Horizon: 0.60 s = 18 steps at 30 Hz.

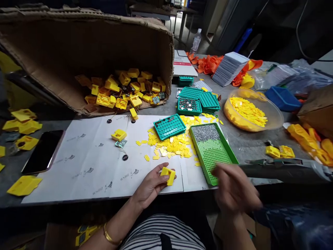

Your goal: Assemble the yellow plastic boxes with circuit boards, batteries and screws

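Observation:
My left hand point(151, 184) grips a small yellow plastic housing point(169, 175) between thumb and fingers, just above the front of the paper-covered table. Smeared by motion, my right hand point(234, 189) is over the near right corner of a green perforated tray point(217, 156); whether it holds anything is unclear. Small metal screws point(206, 132) fill the far end of that tray. Beyond my left hand lies a spread of small yellow plastic pieces point(177, 146), with a teal tray point(169, 126) resting on it. Another yellow housing point(119, 134), a circuit board point(121, 143) and a black round part point(125, 157) lie to the left.
A cardboard box point(171, 52) on its side holds many yellow housings. Stacked teal trays point(189, 107) with button-like round parts stand at the back. A clear bowl point(277, 119) of yellow pieces sits to the right. At left is a black phone point(43, 151).

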{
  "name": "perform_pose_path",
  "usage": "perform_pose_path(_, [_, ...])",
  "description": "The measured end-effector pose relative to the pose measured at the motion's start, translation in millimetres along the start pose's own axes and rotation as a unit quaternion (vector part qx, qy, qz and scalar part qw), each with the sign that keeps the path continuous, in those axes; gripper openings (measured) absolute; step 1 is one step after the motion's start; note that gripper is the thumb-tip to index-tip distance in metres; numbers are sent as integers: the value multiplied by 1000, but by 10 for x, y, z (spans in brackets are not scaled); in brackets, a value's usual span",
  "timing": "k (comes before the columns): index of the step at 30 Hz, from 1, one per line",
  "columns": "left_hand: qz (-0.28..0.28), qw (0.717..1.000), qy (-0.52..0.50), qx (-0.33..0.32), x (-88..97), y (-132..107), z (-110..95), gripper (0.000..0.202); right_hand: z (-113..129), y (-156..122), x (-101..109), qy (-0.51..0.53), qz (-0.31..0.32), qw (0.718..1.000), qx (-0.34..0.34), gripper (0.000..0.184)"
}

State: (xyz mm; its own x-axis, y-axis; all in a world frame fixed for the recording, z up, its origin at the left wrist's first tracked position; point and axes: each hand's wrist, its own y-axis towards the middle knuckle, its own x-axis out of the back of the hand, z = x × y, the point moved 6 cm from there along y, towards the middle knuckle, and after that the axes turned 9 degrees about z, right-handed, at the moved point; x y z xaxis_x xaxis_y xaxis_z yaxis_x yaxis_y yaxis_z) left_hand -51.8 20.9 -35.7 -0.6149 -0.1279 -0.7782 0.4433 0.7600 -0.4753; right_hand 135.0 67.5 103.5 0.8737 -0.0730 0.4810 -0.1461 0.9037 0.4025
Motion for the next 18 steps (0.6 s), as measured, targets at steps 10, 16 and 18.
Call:
perform_pose_path(10, [-10, 999, 32, -24, 199, -121, -136, 53, -907, 1709, -1280, -283, 166, 944, -32, 29])
perform_pose_path(16, [1, 1000, 25, -10, 228, -134, -170, 53, -952, 1702, -1352, -317, 231, 919, -44, 27])
perform_pose_path(18, [4, 1000, 27, -3, 214, -126, -180, 53, -953, 1714, -1349, -317, 244, 916, -48, 26])
